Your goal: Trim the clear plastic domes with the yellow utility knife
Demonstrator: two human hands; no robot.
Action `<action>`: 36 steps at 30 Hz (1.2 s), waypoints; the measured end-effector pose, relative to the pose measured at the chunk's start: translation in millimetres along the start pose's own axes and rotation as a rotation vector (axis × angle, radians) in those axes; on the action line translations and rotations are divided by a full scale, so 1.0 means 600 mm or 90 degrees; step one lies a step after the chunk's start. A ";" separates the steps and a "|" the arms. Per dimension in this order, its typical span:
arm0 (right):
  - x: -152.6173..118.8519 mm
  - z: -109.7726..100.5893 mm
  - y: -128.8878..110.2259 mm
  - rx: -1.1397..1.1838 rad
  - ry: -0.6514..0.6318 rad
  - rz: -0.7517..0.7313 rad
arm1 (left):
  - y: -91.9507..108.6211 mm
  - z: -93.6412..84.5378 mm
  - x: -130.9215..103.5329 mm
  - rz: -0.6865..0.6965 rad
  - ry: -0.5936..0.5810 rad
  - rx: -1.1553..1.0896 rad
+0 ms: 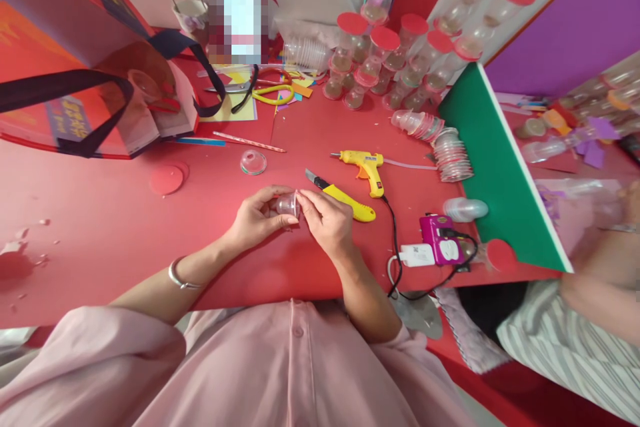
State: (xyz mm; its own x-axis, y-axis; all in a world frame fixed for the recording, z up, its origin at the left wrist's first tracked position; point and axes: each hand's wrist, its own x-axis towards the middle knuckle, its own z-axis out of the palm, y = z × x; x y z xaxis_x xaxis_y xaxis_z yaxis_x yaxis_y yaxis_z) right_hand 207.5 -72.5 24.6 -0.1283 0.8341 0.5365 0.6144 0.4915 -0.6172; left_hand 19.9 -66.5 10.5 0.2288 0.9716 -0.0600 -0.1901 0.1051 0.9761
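Between my hands, above the red table, is a small clear plastic cup [287, 205] lying on its side, its rim toward the right. My left hand [260, 219] wraps its fingers and thumb around the cup's body. At the rim, my right hand [327, 219] pinches with thumb and fingertips. Just beyond my right hand lies a yellow utility knife [350, 203] with its blade out. Farther off rests a yellow hot glue gun [365, 167] with a glue stick in its back. A clear domed lid [253, 162] sits beyond my left hand.
Hourglass-like cup pairs with red discs [384, 38] stand at the back right. Stacked lids [453, 155] lie by a green divider [510, 167]. A purple power block [442, 240] has cords. Scissors [273, 95], a red paper disc [167, 179] and a large bag [65, 107] lie left. Another person sits right.
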 end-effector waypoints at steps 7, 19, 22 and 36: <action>-0.002 0.001 0.001 0.014 -0.013 -0.013 | 0.000 0.000 -0.001 0.039 0.014 0.096; 0.001 0.005 -0.001 -0.074 0.032 -0.041 | 0.004 0.001 -0.001 0.010 0.010 0.072; 0.000 0.004 -0.001 -0.052 0.044 -0.037 | 0.009 -0.003 0.000 -0.008 -0.024 0.018; -0.001 0.000 -0.005 0.039 0.042 0.039 | 0.005 -0.006 0.002 -0.002 -0.020 -0.032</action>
State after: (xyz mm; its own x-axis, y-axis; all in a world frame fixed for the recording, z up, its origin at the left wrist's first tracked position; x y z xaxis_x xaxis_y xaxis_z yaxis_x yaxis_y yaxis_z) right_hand 205.8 -74.4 26.1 -0.0386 0.8461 0.5316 0.5701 0.4556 -0.6837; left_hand 16.2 -64.5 12.8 0.2591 0.9642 -0.0557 -0.2369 0.1194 0.9642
